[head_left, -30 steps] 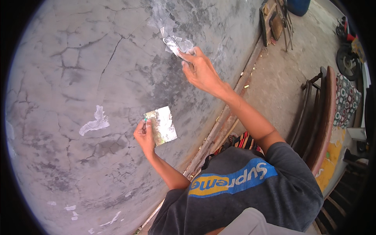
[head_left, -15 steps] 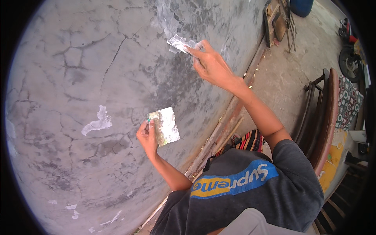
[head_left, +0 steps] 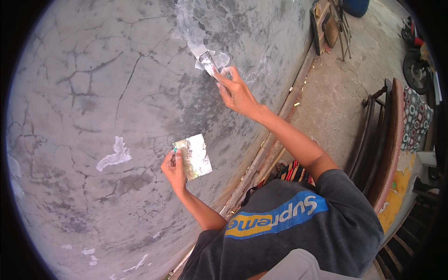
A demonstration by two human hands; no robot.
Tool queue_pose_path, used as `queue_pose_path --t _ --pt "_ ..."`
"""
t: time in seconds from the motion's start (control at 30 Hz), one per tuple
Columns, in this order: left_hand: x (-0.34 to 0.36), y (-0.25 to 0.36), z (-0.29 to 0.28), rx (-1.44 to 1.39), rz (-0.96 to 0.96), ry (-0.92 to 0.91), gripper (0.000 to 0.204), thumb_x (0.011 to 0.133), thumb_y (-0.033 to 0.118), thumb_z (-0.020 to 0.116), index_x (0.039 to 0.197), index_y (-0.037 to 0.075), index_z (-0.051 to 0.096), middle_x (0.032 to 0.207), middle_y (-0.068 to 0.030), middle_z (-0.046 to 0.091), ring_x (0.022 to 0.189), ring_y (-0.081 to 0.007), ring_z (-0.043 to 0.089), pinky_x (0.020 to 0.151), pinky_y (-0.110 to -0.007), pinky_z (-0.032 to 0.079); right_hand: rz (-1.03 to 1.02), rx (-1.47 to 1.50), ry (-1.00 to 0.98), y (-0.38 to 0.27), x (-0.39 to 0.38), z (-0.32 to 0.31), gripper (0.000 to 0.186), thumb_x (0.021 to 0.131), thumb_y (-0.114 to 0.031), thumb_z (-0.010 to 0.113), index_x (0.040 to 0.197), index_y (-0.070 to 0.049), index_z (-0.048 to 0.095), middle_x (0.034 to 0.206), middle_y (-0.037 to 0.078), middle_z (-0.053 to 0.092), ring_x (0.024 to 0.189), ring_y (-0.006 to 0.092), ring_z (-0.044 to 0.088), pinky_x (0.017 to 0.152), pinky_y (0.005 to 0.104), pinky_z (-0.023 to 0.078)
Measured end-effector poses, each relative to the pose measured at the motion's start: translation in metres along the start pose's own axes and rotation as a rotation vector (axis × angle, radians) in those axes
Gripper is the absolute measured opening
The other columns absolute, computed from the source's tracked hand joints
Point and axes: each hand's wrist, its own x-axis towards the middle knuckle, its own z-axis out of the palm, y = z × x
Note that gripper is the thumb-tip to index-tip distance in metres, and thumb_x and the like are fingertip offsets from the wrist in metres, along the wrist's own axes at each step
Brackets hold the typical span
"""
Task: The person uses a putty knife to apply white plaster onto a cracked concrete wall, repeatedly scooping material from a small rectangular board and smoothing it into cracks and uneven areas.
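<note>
**Grey wall, partly patched**

Cracked grey wall [head_left: 93, 93] carries a white filler streak near its top edge; many cracks remain bare. Right hand [head_left: 238, 93] pinches a putty knife [head_left: 207, 63] against it. Left hand [head_left: 173, 168] fingers grip a smeared metal plate [head_left: 193, 156].

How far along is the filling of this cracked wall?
Done: a white filler streak at the top and a white patch lower left. In hand: the right hand presses a putty knife to the wall; the left hand holds a smeared scraper plate. Left: many bare cracks.
</note>
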Motion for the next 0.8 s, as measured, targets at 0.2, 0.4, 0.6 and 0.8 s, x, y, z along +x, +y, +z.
queue_pose_path --t 0.2,0.4,0.6,0.8 --pt "-0.002 -0.005 -0.007 0.018 0.008 0.02 0.021 0.089 0.01 0.062 0.074 -0.002 0.053 0.061 0.0086 0.037 0.058 -0.0021 0.025 0.05 -0.022 0.017 0.104 -0.07 -0.117 -0.035 0.011 -0.048 0.039 0.089 0.0 0.053 0.128 -0.004 0.055 0.099 0.01 0.047 0.06 0.0123 0.042 0.056 0.0295 0.04" --pt "0.003 -0.006 0.0 -0.007 0.013 0.005 0.02 0.089 0.009 0.061 0.074 -0.001 0.052 0.061 0.0088 0.036 0.058 -0.0021 0.025 0.05 -0.023 0.018 0.182 0.0 -0.041 -0.043 0.026 -0.033 0.041 0.087 0.001 0.053 0.128 -0.004 0.055 0.098 0.01 0.047 0.06 0.0116 0.042 0.056 0.029 0.04" --pt "-0.002 -0.007 -0.004 -0.038 0.014 0.021 0.022 0.089 0.01 0.061 0.073 -0.001 0.051 0.061 0.0092 0.034 0.058 -0.0023 0.024 0.05 -0.023 0.016 0.203 -0.042 -0.165 -0.049 -0.01 -0.032 0.042 0.086 0.001 0.055 0.128 -0.005 0.056 0.091 0.01 0.046 0.06 0.0126 0.042 0.056 0.0287 0.04" --pt "0.001 -0.01 -0.004 -0.01 0.013 0.013 0.022 0.089 0.01 0.061 0.073 -0.001 0.051 0.061 0.0092 0.035 0.058 -0.0027 0.024 0.05 -0.023 0.017 0.13 -0.055 -0.031 -0.054 0.032 -0.034 0.041 0.085 0.0 0.056 0.126 -0.003 0.057 0.088 0.011 0.047 0.06 0.0138 0.044 0.056 0.0302 0.042"
